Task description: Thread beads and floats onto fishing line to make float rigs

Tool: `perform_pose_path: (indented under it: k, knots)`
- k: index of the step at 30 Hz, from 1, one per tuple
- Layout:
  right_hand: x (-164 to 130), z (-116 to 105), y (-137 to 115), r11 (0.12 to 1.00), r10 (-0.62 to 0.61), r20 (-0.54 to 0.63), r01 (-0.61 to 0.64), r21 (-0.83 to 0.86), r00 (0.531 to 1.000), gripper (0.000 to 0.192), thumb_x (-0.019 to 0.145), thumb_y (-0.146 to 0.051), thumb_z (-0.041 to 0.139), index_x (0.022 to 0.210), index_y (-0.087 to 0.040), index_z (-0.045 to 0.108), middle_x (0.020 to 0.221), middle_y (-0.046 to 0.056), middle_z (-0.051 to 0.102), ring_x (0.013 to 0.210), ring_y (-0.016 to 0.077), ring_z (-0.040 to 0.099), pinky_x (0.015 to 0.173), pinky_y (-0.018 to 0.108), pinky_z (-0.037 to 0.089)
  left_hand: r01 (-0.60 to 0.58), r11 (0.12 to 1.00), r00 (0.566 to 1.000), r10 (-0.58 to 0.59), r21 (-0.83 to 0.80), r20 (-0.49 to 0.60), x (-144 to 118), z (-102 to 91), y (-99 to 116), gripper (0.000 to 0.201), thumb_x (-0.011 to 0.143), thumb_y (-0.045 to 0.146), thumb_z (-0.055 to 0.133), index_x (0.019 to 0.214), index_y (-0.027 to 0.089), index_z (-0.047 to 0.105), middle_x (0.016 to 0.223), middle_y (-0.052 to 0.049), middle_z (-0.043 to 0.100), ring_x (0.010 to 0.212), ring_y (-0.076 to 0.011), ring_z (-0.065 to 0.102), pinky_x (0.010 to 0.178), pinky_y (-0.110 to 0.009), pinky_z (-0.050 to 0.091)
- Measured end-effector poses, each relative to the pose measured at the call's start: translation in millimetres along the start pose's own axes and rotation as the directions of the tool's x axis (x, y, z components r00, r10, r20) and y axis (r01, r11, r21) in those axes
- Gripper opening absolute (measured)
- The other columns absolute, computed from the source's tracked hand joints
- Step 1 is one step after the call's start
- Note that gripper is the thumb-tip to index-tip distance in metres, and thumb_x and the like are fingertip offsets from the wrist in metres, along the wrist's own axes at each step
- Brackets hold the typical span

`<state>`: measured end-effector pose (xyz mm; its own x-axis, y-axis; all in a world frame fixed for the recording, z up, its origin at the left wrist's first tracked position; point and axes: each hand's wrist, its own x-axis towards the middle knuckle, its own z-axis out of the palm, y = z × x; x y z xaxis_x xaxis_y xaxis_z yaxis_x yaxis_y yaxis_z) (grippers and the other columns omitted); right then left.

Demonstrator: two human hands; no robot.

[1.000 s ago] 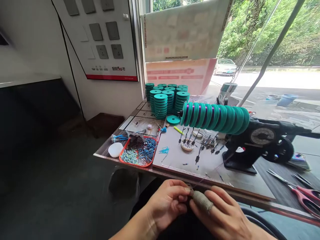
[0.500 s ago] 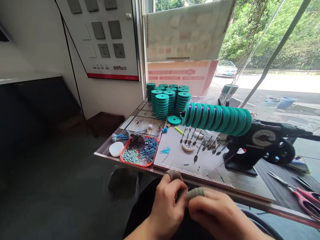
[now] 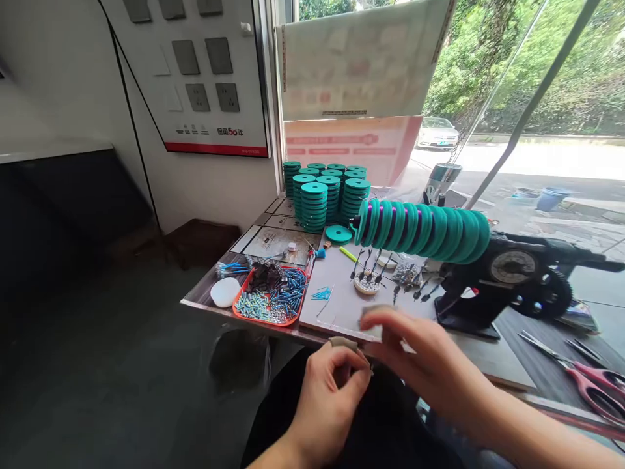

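Two hands are working at the table edge: my left hand [image 3: 328,385] is pinching something too small to tell below the edge, while my right hand [image 3: 424,355], fingers loosely spread and holding nothing visible, is hovering over the grey board [image 3: 342,303]. At ten o'clock, a red tray [image 3: 271,298] is holding blue and green beads. At twelve, a small round dish [image 3: 366,284] is holding tiny beads.

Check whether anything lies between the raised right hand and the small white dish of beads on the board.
Nothing visible does. The right hand hovers blurred over the board's near edge; only bare board and a few tiny loose bits separate it from the white dish.
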<state>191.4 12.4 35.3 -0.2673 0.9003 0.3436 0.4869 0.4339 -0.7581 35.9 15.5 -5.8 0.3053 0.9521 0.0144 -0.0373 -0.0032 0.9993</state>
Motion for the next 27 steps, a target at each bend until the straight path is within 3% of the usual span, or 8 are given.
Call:
perform_pose_path:
  k: [3,5,10,15,19,23,25,27]
  knots:
    - [-30,0,11,0.684,-0.556,0.032,0.479,-0.551,0.831,0.025,0.088,-0.008,0.042,0.092,-0.018,0.064,0.072,0.003,0.065,0.058,0.0137,0.055,0.059,0.028,0.040,0.505,0.736,0.861,-0.464,-0.451,0.208,5,0.3,2,0.018,0.052,0.019,0.077,0.057,0.014,0.060,0.058,0.003,0.052,0.052,-0.0066,0.044,0.050,-0.019,0.032]
    - [-40,3,16,0.521,-0.637,0.160,0.574,-0.631,0.754,0.030,0.089,-0.004,0.037,0.091,-0.014,0.065,0.068,0.003,0.067,0.054,0.0139,0.055,0.058,0.030,0.040,0.598,0.635,0.798,-0.526,-0.490,0.292,7,1.1,0,0.024,0.045,0.019,0.078,0.057,0.013,0.058,0.055,0.004,0.050,0.050,-0.0057,0.043,0.049,-0.018,0.031]
    - [-46,18,25,0.559,-0.641,0.109,0.560,-0.611,0.759,0.033,0.091,-0.005,0.033,0.088,-0.011,0.065,0.068,0.005,0.067,0.054,0.0144,0.055,0.055,0.029,0.041,0.609,0.651,0.792,-0.529,-0.453,0.305,6,2.1,0,0.021,0.049,0.021,0.075,0.058,0.014,0.058,0.056,0.004,0.046,0.050,-0.0061,0.040,0.049,-0.018,0.029]
    - [-59,33,23,0.763,-0.526,-0.030,0.456,-0.457,0.850,0.039,0.095,-0.016,0.029,0.073,-0.019,0.061,0.058,0.002,0.061,0.051,0.0127,0.051,0.047,0.023,0.039,0.019,0.996,0.999,-0.023,0.090,0.045,0,0.1,1,0.010,0.068,0.010,0.063,0.060,0.016,0.063,0.082,-0.004,0.056,0.074,-0.0140,0.052,0.063,-0.023,0.040]
    - [-32,21,0,0.990,-0.125,0.071,0.119,0.077,0.990,0.024,0.089,-0.027,0.050,0.068,-0.019,0.059,0.062,-0.001,0.060,0.054,0.0098,0.052,0.050,0.019,0.040,-0.495,0.645,0.833,0.543,0.581,0.107,-5,-1.1,-14,0.020,0.079,0.007,0.050,0.078,0.017,0.066,0.088,-0.009,0.060,0.079,-0.0193,0.059,0.069,-0.029,0.049]
    - [24,5,-16,0.847,0.292,0.187,-0.344,0.406,0.938,0.026,0.077,-0.041,0.061,0.070,-0.016,0.058,0.063,0.000,0.058,0.057,0.0111,0.052,0.053,0.021,0.042,-0.602,0.308,0.577,0.805,0.737,0.135,-6,-2.4,-24,0.024,0.079,0.004,0.054,0.095,0.015,0.067,0.083,-0.010,0.066,0.076,-0.0217,0.062,0.068,-0.030,0.050]
    - [41,4,-17,0.837,0.278,0.235,-0.355,0.417,0.931,0.030,0.075,-0.045,0.061,0.067,-0.016,0.056,0.058,-0.002,0.054,0.050,0.0095,0.048,0.048,0.021,0.040,-0.634,0.284,0.548,0.821,0.720,0.160,-4,-3.0,-20,0.028,0.078,0.001,0.054,0.097,0.016,0.067,0.081,-0.010,0.069,0.075,-0.0215,0.062,0.068,-0.030,0.050]
    - [40,5,-15,0.854,0.254,0.260,-0.342,0.392,0.932,0.025,0.076,-0.039,0.061,0.068,-0.016,0.058,0.057,-0.002,0.054,0.050,0.0089,0.047,0.047,0.020,0.038,-0.644,0.449,0.648,0.751,0.619,0.129,-3,-3.1,-11,0.027,0.079,0.002,0.052,0.093,0.018,0.069,0.082,-0.009,0.069,0.075,-0.0204,0.062,0.068,-0.030,0.049]
